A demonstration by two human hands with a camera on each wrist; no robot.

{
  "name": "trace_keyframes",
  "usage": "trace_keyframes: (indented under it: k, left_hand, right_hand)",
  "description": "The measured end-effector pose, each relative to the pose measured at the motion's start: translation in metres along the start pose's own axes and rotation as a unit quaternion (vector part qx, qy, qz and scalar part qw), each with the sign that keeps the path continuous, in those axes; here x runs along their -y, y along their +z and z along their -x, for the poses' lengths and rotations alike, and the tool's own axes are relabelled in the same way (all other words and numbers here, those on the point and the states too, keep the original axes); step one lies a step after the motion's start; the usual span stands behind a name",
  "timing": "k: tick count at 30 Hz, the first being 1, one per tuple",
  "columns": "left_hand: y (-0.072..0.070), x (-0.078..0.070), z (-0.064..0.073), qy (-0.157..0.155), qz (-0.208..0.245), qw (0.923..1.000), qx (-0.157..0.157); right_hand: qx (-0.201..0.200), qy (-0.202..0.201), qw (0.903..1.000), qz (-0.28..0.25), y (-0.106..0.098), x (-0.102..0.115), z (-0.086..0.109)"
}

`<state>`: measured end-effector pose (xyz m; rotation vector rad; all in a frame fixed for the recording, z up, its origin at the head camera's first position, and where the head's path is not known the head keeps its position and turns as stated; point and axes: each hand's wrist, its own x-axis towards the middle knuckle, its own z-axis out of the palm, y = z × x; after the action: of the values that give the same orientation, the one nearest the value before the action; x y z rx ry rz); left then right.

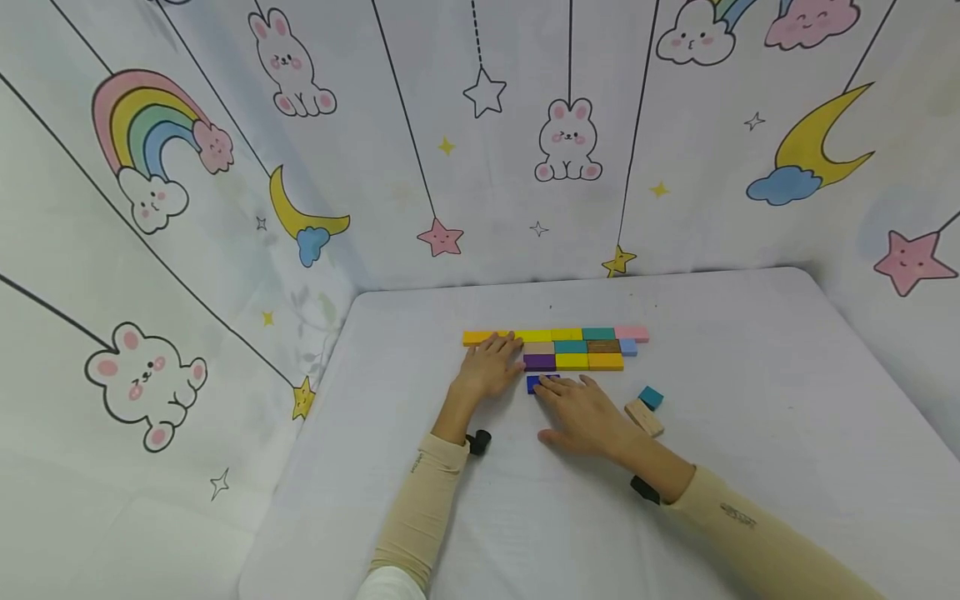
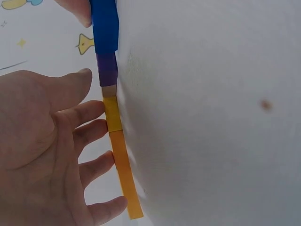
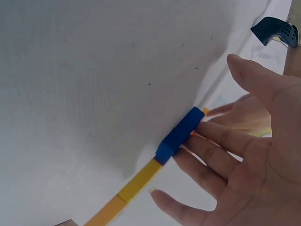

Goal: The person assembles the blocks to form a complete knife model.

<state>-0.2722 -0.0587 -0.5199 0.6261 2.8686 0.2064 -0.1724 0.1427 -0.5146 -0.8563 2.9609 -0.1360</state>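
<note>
Coloured blocks lie in rows on the white table. My left hand [image 1: 489, 371] is spread at the rows' left end, its fingertips touching the orange block [image 2: 124, 169] and the yellow block [image 2: 113, 113]. Beside its thumb sits the purple block [image 1: 539, 363]. My right hand [image 1: 588, 417] reaches in from the right, its straight fingertips on the blue block [image 3: 181, 136], partly covered in the head view. That blue block lies just in front of the purple one, with a small gap. The right thumb stands apart from the block, touching nothing.
Loose near the right wrist lie a teal block [image 1: 651, 397] and a plain wooden block [image 1: 643, 418]. The back row ends at a pink block [image 1: 632, 334], with a light blue block [image 1: 628, 347] before it. A patterned curtain [image 1: 510, 192] rises behind the table [image 1: 750, 350].
</note>
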Motion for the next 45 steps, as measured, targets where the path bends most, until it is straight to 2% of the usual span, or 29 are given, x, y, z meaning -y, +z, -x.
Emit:
trace_keyframes:
  k: [6, 13, 23, 32, 45]
  left_hand:
    - [0.0, 0.001, 0.0, -0.002, 0.001, 1.0, 0.005]
    - [0.001, 0.001, 0.0, -0.001, 0.003, 1.0, 0.003]
    - [0.004, 0.002, -0.002, -0.003, -0.006, 0.9999, 0.008]
    - [0.001, 0.0, -0.001, -0.002, -0.002, 1.0, 0.004]
    - [0.002, -0.004, 0.0, -0.011, -0.016, 0.9998, -0.002]
  right_hand:
    - [0.009, 0.01, 0.9999, 0.009, 0.001, 0.002, -0.007]
    - [-0.001, 0.012, 0.9997, 0.019, 0.003, 0.001, -0.012]
    - [-0.007, 0.016, 0.9997, 0.016, 0.003, 0.002, -0.012]
    - [-0.017, 0.012, 0.9995, 0.024, 0.009, 0.002, -0.012]
    - [-0.007, 0.017, 0.9992, 0.035, 0.007, 0.004, -0.014]
